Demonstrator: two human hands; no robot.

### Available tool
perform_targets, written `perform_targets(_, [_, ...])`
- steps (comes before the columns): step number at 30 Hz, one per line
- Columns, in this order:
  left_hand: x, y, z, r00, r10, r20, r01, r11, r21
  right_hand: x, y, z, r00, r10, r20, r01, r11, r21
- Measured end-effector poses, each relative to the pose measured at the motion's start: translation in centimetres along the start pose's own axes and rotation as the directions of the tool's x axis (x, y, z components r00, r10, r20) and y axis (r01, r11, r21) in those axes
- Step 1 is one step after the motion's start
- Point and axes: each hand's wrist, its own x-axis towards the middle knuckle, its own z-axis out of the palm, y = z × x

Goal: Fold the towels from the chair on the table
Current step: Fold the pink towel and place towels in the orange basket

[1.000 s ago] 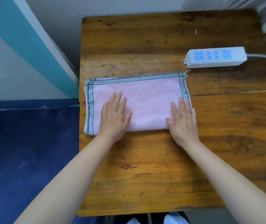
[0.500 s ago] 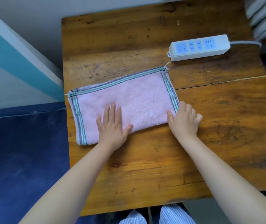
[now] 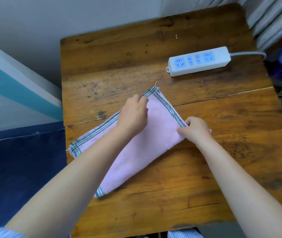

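A pink towel (image 3: 160,124) with green and grey striped borders lies folded in half on the wooden table (image 3: 154,194), turned at a slant. My left hand (image 3: 133,114) has crossed over the towel and pinches its far striped edge close to the upper right corner. My right hand (image 3: 196,129) pinches the near right corner of the same short striped end. My left forearm covers the middle of the towel.
A white power strip (image 3: 198,61) with blue sockets lies at the back right of the table, its cord running off to the right. A dark blue surface (image 3: 21,169) lies left of the table. Grey fabric folds (image 3: 277,18) hang at the top right.
Both hands were lying flat on the towel. The towel has turned to a steeper slant, the left hand reached across to the far right edge, and both hands now pinch the right end.
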Motion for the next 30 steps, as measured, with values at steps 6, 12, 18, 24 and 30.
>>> perform_targets(6, [7.8, 2.1, -1.1, 0.943, 0.197, 0.267, -0.273, 0.917, 0.291, 0.3, 0.8, -1.0, 0.994, -0.084, 0.076, 0.086, 0.996, -0.029])
perform_targets(12, [10.7, 2.6, -1.1, 0.884, 0.115, 0.452, -0.291, 0.894, 0.341, 1.4, 0.9, -2.4, 0.974, -0.130, 0.185, 0.127, 0.991, 0.029])
perform_targets(18, [11.7, 3.1, -2.0, 0.910, 0.064, 0.409, -0.169, 0.960, 0.224, 2.8, 1.4, -3.7, 0.983, -0.176, 0.058, 0.179, 0.983, -0.048])
perform_targets(24, [11.2, 3.0, -4.8, 0.955, 0.093, 0.283, -0.063, 0.991, -0.115, 3.1, 1.4, -5.5, 0.892, -0.364, -0.267, 0.344, 0.931, -0.121])
perform_targets(30, [8.5, 1.5, -7.1, 0.980, 0.146, 0.134, -0.115, 0.971, -0.211, 0.8, 0.5, -6.2, 0.735, -0.534, -0.418, 0.522, 0.839, -0.155])
